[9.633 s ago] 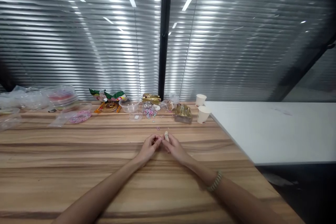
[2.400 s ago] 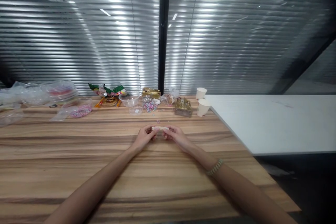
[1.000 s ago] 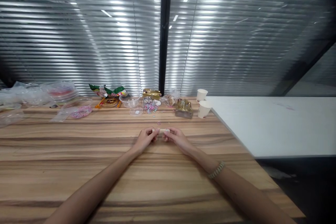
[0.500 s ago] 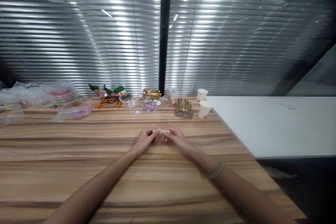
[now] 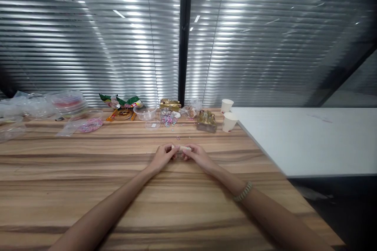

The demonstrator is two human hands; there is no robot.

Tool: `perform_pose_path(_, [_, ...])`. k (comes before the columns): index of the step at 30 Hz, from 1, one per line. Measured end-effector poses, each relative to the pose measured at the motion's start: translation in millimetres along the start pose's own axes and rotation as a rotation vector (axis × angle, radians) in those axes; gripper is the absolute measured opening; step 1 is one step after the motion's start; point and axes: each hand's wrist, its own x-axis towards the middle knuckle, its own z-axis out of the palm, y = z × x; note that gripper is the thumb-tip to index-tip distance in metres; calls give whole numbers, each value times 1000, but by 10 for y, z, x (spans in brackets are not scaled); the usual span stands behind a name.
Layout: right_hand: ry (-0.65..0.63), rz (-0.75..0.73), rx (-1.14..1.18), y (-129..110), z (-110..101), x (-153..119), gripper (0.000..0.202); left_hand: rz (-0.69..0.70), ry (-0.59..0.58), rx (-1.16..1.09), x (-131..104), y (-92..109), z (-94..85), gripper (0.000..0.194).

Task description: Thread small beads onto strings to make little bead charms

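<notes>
Cream stick [image 5: 184, 148] is lying sideways between left hand [image 5: 162, 157] and right hand [image 5: 200, 156].
Both hands, nearly closed, are pinching its ends over the desk [image 5: 188, 200]; neither is sitting nearer.

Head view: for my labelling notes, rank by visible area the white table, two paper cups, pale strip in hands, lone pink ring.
1. White table
2. Front paper cup, back paper cup: unranked, nearness makes it unsure
3. Pale strip, partly hidden
4. Pink ring
</notes>
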Motion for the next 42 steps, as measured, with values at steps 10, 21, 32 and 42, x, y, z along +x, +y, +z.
perform_pose_path(10, [6, 12, -24, -30, 9, 3, 38, 3, -8, 33, 1, 13, 4, 38])
perform_pose_path(21, [14, 31, -46, -73, 21, -14, 38, 17, -18, 27, -10, 22, 3, 38])
perform_pose_path(32, [-2, 18, -79, -56, 14, -13, 38, 8, -16, 52, -9, 26, 9, 38])
perform_pose_path(42, [-24, -16, -58, 65, -6, 11, 31, 18, -20, 82, -6, 32, 9, 38])
